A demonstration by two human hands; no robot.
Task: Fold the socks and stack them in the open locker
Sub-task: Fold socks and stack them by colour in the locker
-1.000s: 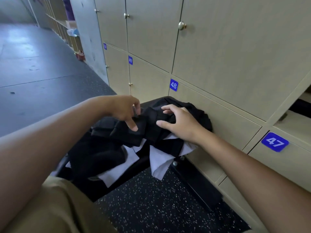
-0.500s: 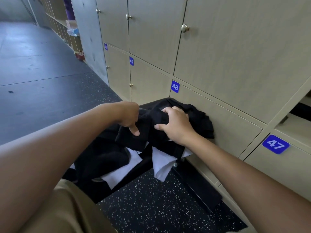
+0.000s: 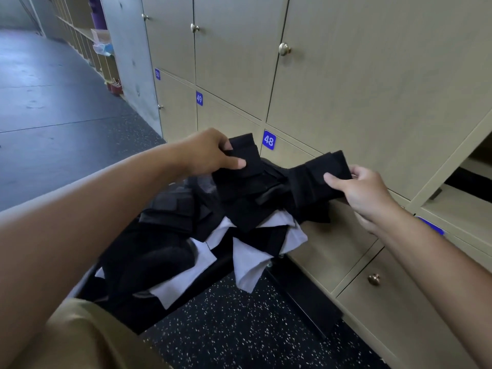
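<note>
Holding a black sock (image 3: pixel 269 179) stretched between both hands above the pile, the person stands at the fold-and-carry stage, judged from the present layout. The left hand (image 3: pixel 213 153) pinches the sock's one end between thumb and curled fingers; the right hand (image 3: pixel 359 190) grips the other, bunched end in the same manner, thumb on top. The span between sags toward the pile of black socks (image 3: pixel 170 230), which is mixed with white cloth (image 3: pixel 250 259) and heaped on a low dark desk (image 3: pixel 186 299) standing against the locker bank (image 3: pixel 346 89). First risk: the hanging middle lies close over other black pieces, and whether it is free of them cannot be told; a lift could drag a neighbouring piece off the heap and onto the speckled floor (image 3: pixel 239 328). Second risk: the white cloth already overhangs the desk's edge near the lockers and could slide down if the heap is disturbed. Third risk: all the dark fabric is alike, so a mismatched or doubled piece could be folded in unnoticed. Fourth risk: the open locker (image 3: pixel 468 187) sits at the far right, partly out of frame, and what lies on its shelf cannot be made out; a loosely folded sock carried that way in a two-point pinch may unfold before it is set down.
</note>
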